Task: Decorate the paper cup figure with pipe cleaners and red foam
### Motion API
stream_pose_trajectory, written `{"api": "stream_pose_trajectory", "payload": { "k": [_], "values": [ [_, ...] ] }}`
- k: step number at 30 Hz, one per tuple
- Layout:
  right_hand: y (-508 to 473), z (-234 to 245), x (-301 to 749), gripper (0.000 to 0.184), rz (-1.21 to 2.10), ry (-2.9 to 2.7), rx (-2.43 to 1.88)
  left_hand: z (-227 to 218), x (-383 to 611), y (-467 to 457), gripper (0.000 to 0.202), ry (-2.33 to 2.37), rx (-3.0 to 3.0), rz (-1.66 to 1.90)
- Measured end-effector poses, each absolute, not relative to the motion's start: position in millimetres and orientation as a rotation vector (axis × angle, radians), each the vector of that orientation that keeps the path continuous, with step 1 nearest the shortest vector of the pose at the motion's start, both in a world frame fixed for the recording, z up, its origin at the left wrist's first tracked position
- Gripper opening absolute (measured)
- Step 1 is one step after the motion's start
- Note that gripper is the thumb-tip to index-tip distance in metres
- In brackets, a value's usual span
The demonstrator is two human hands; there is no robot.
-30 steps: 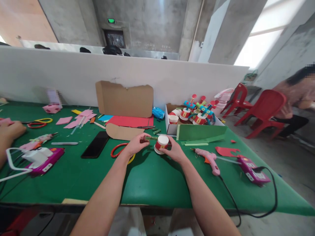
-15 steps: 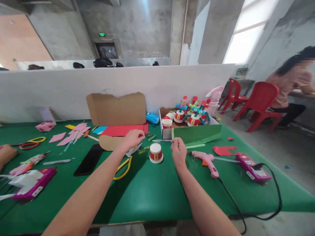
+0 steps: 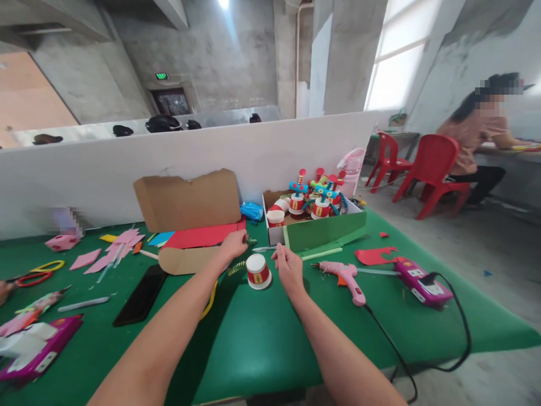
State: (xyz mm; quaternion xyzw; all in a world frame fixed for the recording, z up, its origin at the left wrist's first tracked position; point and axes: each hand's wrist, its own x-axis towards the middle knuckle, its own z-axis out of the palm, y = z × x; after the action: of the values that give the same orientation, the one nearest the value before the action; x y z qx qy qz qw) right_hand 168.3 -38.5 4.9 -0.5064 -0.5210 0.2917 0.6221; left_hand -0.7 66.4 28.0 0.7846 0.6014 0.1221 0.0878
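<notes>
My left hand point(image 3: 234, 246) is at a green paper spring point(image 3: 252, 241) behind the cup, fingers closed around its near end. A red and white paper cup point(image 3: 257, 271) stands upside down on the green table, with a second coiled spring point(image 3: 236, 269) sticking out on its left. To the cup's right is my right hand point(image 3: 288, 266), its fingers loosely curled and a little apart, with no object visible in them. A silvery pen-like tool point(image 3: 265, 248) lies just beyond it. Yellow-handled scissors point(image 3: 210, 301) are mostly hidden under my left forearm.
A box point(image 3: 325, 230) of finished cup figures stands behind. On the right lie a pink glue gun point(image 3: 344, 275), red paper scrap point(image 3: 374, 256) and a purple power strip point(image 3: 422, 285). Left are a phone point(image 3: 141, 296), cardboard point(image 3: 190, 260) and pink paper point(image 3: 85, 259). Another person's hand point(image 3: 5, 292) shows far left.
My left hand has lowered onto the green spring beside the cup. My right hand has turned, its fingers loosening slightly. The camera view has shifted and tilted, so everything sits further left.
</notes>
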Motion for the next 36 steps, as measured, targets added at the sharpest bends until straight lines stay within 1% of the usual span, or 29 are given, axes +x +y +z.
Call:
{"api": "stream_pose_trajectory", "payload": {
  "k": [2, 4, 6, 7, 9, 11, 14, 19, 22, 25, 28, 31, 33, 36],
  "values": [
    [-35.7, 6.2, 171.4, 0.048, 0.733, -1.115, -1.114, 38.1, -4.3, 57.5, 0.01, 1.747, 2.159, 0.691],
    [-33.0, 8.2, 174.1, 0.042, 0.868, -1.027, -1.041, 49.1, -3.8, 42.7, 0.008, 1.527, 1.838, 1.049],
    [-31.6, 11.1, 175.5, 0.035, 1.043, -0.964, -0.937, 58.2, 3.3, 23.6, 0.015, 1.2, 1.507, 1.223],
    [-31.6, 13.0, 175.6, 0.034, 1.12, -0.947, -0.875, 61.4, 9.4, 13.6, 0.021, 1.062, 1.381, 1.246],
    [-32.8, 16.7, 174.8, 0.04, 1.222, -0.929, -0.747, 64.5, 25.3, -4.6, 0.029, 0.906, 1.221, 1.234],
    [-34.6, 19.4, 173.9, 0.043, 1.268, -0.903, -0.643, 63.0, 43.2, -18.4, 0.033, 0.871, 1.142, 1.218],
    [-36.0, 19.8, 173.9, 0.039, 1.273, -0.827, -0.582, 55.4, 66.1, -30.3, 0.034, 0.863, 1.126, 1.255],
    [-34.0, 16.7, 176.9, 0.031, 1.242, -0.756, -0.613, 48.0, 76.6, -35.6, 0.028, 0.913, 1.291, 1.265],
    [-34.2, 18.1, 178.5, 0.031, 1.172, -0.746, -0.636, 54.3, 64.1, -33.5, 0.024, 1.023, 1.431, 1.193],
    [-36.5, 21.4, 179.5, 0.03, 1.107, -0.776, -0.679, 65.9, 45.2, -29.3, 0.023, 1.142, 1.562, 1.286],
    [-39.7, 24.3, 178.8, 0.029, 1.1, -0.87, -0.727, 74.0, 32.3, -26.4, 0.027, 1.116, 1.624, 1.348],
    [-41.8, 25.4, 176.7, 0.028, 1.082, -0.976, -0.762, 73.8, 30.9, -26.9, 0.038, 1.072, 1.676, 1.209],
    [-42.0, 25.2, 175.5, 0.03, 1.074, -1.004, -0.759, 71.2, 33.7, -28.6, 0.038, 1.089, 1.669, 1.156],
    [-41.4, 24.4, 175.3, 0.031, 1.1, -0.968, -0.741, 69.6, 35.4, -30.6, 0.036, 1.106, 1.586, 1.202]
  ]
}}
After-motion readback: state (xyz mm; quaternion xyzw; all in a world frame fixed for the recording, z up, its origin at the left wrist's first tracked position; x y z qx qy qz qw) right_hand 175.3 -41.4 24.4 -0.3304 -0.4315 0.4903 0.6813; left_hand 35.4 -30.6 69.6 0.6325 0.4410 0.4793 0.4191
